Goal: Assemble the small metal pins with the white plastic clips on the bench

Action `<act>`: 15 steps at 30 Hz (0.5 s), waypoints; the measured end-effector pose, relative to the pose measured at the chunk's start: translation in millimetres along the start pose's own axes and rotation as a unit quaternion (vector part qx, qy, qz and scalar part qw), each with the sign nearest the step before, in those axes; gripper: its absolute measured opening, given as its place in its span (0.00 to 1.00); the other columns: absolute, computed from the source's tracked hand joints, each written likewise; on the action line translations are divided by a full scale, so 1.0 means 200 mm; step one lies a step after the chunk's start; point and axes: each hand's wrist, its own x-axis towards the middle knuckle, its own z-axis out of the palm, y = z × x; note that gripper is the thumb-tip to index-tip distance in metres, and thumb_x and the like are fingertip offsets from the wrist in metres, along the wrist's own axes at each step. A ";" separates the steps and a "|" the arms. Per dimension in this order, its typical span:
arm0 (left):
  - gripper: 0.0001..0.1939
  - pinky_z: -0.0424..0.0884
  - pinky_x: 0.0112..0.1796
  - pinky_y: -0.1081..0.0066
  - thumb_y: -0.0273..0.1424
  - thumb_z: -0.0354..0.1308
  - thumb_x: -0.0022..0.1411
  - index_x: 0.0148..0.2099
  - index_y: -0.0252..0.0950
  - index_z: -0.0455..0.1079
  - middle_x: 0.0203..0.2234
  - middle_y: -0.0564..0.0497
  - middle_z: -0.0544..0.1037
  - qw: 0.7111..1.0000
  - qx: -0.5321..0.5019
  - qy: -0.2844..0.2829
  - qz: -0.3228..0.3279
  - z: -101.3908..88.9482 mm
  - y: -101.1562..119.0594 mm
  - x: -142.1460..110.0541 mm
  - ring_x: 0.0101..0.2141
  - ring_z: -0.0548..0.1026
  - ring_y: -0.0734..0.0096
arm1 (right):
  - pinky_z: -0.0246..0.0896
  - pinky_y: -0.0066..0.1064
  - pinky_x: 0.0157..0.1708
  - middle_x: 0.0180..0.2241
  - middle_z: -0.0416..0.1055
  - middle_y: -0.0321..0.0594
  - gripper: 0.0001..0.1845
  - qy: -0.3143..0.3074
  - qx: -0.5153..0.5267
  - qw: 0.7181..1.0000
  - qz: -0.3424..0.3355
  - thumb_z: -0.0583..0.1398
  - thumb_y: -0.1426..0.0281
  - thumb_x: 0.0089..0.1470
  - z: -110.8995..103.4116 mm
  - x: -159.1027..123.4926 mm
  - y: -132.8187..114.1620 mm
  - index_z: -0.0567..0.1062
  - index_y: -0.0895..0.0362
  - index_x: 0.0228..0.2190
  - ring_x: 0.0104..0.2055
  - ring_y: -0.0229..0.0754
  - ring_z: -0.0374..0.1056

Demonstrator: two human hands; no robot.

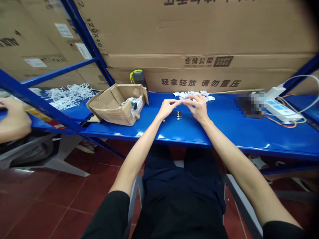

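Left grip, right grip: pinched shut

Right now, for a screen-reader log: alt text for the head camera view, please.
A seated person's left hand and right hand meet at the fingertips over a blue steel shelf, near a short row of small metal parts. White plastic pieces lie beyond, an open cardboard box stands to the left, and another person's hand shows at far left.

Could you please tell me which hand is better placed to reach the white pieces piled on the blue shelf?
Probably the right hand: it sits just in front of the white pieces, nearly touching them, while the left hand lies further off to the side.
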 end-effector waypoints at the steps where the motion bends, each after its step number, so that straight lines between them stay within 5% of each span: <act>1: 0.17 0.77 0.50 0.64 0.45 0.65 0.72 0.46 0.37 0.87 0.42 0.48 0.89 1.000 -0.011 0.001 0.000 0.00 0.00 0.00 0.47 0.84 0.58 | 0.60 0.54 0.63 0.59 0.80 0.40 0.17 -0.007 -0.001 1.000 0.006 0.58 0.59 0.74 0.00 0.00 0.00 0.88 0.42 0.51 0.58 0.57 0.71; 7: 0.12 0.74 0.50 0.64 0.40 0.66 0.73 0.47 0.39 0.87 0.44 0.48 0.87 0.990 0.134 0.012 0.044 -0.01 0.05 -0.02 0.42 0.80 0.62 | 0.60 0.60 0.64 0.60 0.79 0.45 0.19 -0.021 0.013 0.999 0.045 0.57 0.59 0.73 -0.01 0.00 -0.01 0.86 0.45 0.54 0.64 0.63 0.68; 15: 0.12 0.70 0.58 0.59 0.38 0.61 0.78 0.52 0.42 0.85 0.50 0.46 0.85 0.956 0.275 -0.008 0.105 -0.02 0.09 -0.05 0.51 0.78 0.58 | 0.63 0.56 0.64 0.57 0.81 0.44 0.18 -0.019 0.025 0.998 0.052 0.58 0.59 0.72 -0.03 0.00 -0.02 0.87 0.47 0.49 0.62 0.59 0.70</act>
